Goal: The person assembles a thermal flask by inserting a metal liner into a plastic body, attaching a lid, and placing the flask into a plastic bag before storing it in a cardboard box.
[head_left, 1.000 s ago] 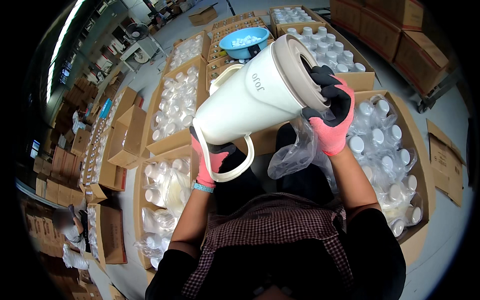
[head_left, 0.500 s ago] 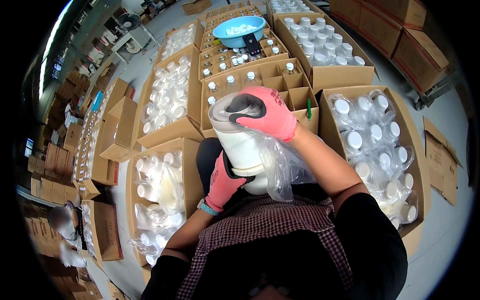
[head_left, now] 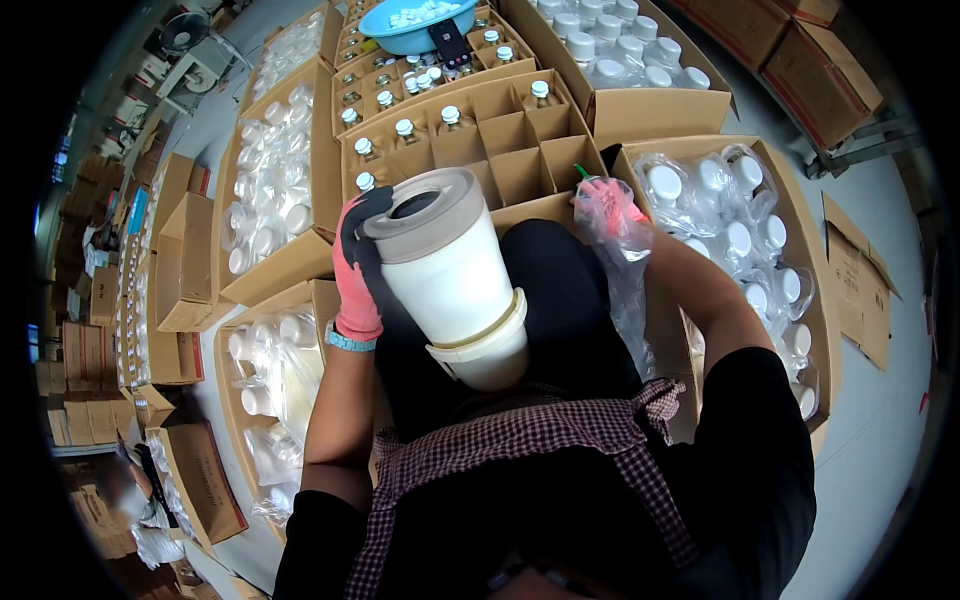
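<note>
Gripped at its grey lid by the left hand point(head_left: 357, 268), the jug point(head_left: 455, 275) stands upright on the person's lap, thumb hooked over the rim, fingers down the side. That hold appears to steady it, since it rests on a soft lap rather than a flat surface. The lid's round opening faces up.

Right hand point(head_left: 607, 205), in a pink glove, is closed on the top of a clear bag point(head_left: 628, 262), which hangs crumpled down the right of the lap, apart from the jug. Holding it high seems to keep the film clear of the jug.

Largest items around: a carton point(head_left: 800, 240) on the right holds bagged jugs with white caps, within reach of the right hand. A divided box point(head_left: 520, 135) lies just ahead of the knees; its far cells hold small capped bottles, its near cells are vacant. A second carton point(head_left: 275, 180) of bagged jugs sits to the left. A blue bowl point(head_left: 395, 35) with small white pieces rests on the bottles beyond, a dark phone point(head_left: 450, 42) touching its rim.
</note>
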A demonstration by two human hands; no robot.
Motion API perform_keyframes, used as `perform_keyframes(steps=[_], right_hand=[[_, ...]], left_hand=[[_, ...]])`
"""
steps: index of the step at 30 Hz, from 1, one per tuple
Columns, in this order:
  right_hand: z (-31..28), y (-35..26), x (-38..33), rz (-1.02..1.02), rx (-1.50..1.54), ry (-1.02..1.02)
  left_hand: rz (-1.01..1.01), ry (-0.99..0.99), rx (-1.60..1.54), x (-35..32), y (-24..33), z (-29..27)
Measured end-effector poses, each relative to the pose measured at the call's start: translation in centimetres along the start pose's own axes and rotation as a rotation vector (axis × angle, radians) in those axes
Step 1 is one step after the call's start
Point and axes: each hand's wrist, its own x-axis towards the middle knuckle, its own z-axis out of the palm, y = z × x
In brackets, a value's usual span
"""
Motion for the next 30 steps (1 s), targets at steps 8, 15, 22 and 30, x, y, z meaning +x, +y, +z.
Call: perform_keyframes(steps=[8, 15, 22, 30], right_hand=[[-22.6, 4.6, 2.5, 0.241, 0.331, 0.242], [-26.3, -16.7, -2.8, 0.055, 0.873, 0.872], [-23.2, -21.3, 2.3, -0.02, 0.954, 0.807], [-18.4, -17.5, 8.7, 0.183, 1.812, 0.556]], left_hand=[[-0.014, -0.036, -0.071, 1.3, -1.2, 1.0], [-0.362, -0.133, -0.837, 1.6, -2.3, 0.9], [0.0, -0.171, -0.098, -0.3, 4.6, 1.6], [0.589, -0.113, 0.48, -0.7, 13.6, 4.9]])
